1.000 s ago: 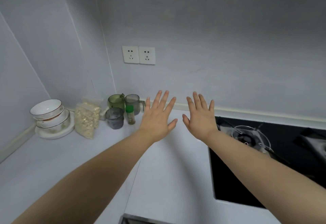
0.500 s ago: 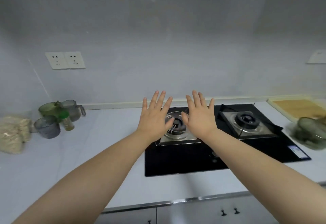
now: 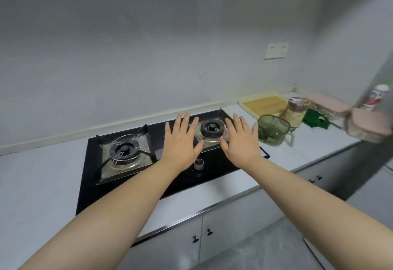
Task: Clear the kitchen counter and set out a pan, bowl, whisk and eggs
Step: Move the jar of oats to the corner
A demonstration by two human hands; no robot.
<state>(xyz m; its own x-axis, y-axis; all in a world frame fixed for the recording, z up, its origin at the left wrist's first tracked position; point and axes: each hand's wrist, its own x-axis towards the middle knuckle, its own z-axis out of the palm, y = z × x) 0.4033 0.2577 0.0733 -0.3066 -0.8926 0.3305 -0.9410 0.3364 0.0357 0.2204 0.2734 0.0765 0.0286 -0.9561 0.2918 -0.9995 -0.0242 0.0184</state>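
Both of the person's arms are stretched out over the cooker. The left hand (image 3: 180, 142) and the right hand (image 3: 242, 144) are side by side, palms down, fingers straight and fanned. Each grip is released and holds nothing. They hover above the black glass two-burner gas hob (image 3: 89, 163) set into the white kitchen counter (image 3: 244, 186), with the right one near the round right-hand burner (image 3: 211, 128). I can see no pan, bowl, whisk or eggs anywhere, so the setting-out has not begun. The clutter to clear sits at the counter's far right end.

That end is where I'd expect trouble. The translucent green plastic jug (image 3: 273, 129) stands just beside the hob's corner with something pale green inside. A sweep of the right arm toward the things behind could catch its rim and tip it. The tall glass jar with the patterned lid (image 3: 295, 112) is close behind it, touching or nearly so, and lifting one carelessly may knock the other. The pink-lidded tubs (image 3: 370, 127) look to sit near the counter's edge, though they are blurred, and a nudge could send one off. The small metal hob knob (image 3: 198, 164) shows between the two wrists, where a forearm dragged low might turn it. I can't tell whether the burners are warm.
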